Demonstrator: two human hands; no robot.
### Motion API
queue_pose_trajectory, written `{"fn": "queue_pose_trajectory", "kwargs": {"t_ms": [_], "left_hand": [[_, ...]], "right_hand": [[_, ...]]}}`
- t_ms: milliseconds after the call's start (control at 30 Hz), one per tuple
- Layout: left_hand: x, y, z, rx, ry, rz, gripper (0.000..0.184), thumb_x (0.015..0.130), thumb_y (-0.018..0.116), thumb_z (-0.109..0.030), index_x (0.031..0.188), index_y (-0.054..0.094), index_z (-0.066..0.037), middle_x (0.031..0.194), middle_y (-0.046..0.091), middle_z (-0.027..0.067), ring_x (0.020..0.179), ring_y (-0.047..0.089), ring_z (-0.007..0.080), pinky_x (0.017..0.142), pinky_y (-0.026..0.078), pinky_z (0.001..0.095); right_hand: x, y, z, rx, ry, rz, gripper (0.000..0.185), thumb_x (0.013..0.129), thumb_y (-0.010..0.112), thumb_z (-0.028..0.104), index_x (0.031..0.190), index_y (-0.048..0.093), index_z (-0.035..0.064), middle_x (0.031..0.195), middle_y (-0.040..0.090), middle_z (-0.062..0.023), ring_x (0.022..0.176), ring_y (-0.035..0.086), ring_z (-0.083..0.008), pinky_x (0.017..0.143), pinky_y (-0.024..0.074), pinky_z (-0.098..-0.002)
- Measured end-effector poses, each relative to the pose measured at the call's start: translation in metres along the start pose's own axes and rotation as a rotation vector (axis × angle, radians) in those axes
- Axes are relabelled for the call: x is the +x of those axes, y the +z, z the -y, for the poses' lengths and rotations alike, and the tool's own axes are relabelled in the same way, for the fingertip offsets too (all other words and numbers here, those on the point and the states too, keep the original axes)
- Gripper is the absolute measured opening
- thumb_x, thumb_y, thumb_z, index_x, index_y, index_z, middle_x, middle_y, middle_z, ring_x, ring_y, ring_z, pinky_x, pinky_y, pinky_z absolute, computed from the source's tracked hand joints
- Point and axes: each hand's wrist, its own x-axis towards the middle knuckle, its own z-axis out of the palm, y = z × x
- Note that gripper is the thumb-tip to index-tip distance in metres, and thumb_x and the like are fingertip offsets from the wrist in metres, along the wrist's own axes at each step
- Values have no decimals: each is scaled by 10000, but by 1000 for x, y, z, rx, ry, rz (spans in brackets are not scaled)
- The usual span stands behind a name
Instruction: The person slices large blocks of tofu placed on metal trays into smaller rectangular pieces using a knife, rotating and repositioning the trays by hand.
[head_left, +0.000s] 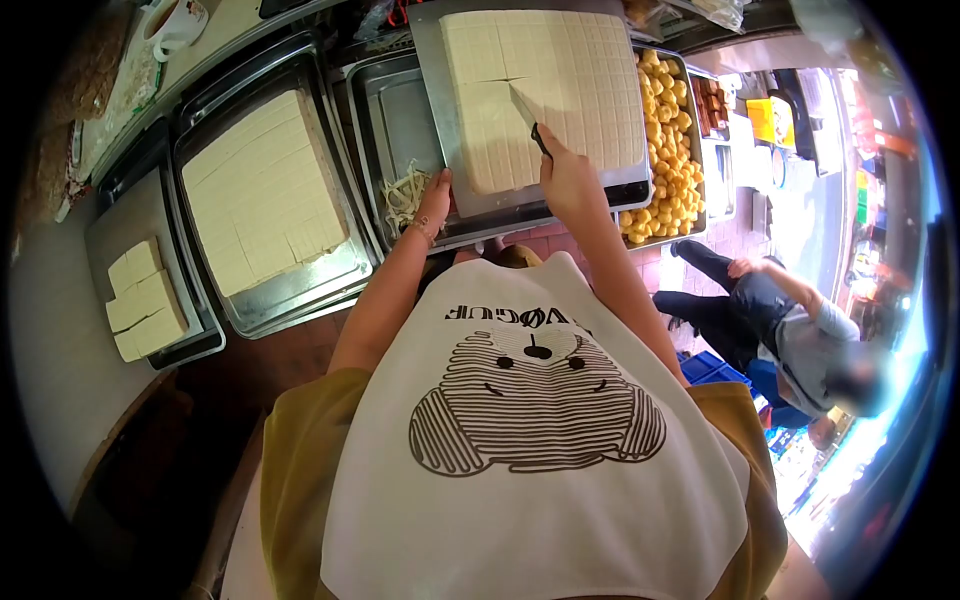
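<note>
A large pale slab of tofu [590, 80] lies on a flat metal board [430, 45], its surface scored into a grid of squares. My right hand [572, 183] is closed round the black handle of a knife [525, 108]. The blade slants into the slab's left part, where cut lines cross. At the board's lower left edge, my left hand [436, 203] holds on with its fingers; their undersides are hidden. Pale thin strips [402, 196] lie beside that hand in a metal tray [385, 100] that is partly under the board.
Left of me, a tray [235, 310] bears cut tofu [260, 190], and another tray [205, 335] holds a few blocks [145, 300]. Golden fried pieces [668, 130] fill a tray at right. A seated person [790, 320] is farther right. A mug [178, 25] stands at upper left.
</note>
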Motion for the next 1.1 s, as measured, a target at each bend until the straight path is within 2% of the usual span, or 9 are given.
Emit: {"fn": "queue_pose_trajectory", "kwargs": {"t_ms": [267,433,667,767,1100], "left_hand": [[12,-1,20,-76,-39,31,573,970,363,-451,1199,514,52,1173,576,190,1108,521,294,967,366,352],[14,-2,24,-116,-25,50,553,971,377,-433,1200,513,52,1178,574,190,1115,518,291,970,364,348],[-5,1,-10,-122,-58,36,524,975,382,-410,1183,523,49,1150,586,176,1089,528,272,961,370,340],[3,1,2,-73,-3,20,520,974,385,-409,1185,523,46,1157,584,172,1093,526,269,962,368,338],[10,0,13,-101,-99,23,550,970,373,-439,1188,526,42,1184,571,176,1121,513,286,978,361,353]], "right_hand": [[-9,-4,1,-3,12,35,412,861,457,128,1266,497,66,736,602,-279,746,600,-443,679,465,-525],[-14,0,-5,-8,29,45,419,860,458,129,1272,496,68,733,603,-276,720,602,-437,670,466,-525],[-26,-5,-3,-23,33,66,415,873,458,138,1284,490,91,736,610,-268,715,606,-436,678,471,-524],[-31,-1,-6,-45,29,26,414,864,474,100,1277,505,93,688,578,-273,644,578,-440,633,446,-509],[-52,-3,-13,20,43,74,427,866,473,91,1293,481,93,666,574,-263,634,581,-429,620,446,-502]]}}
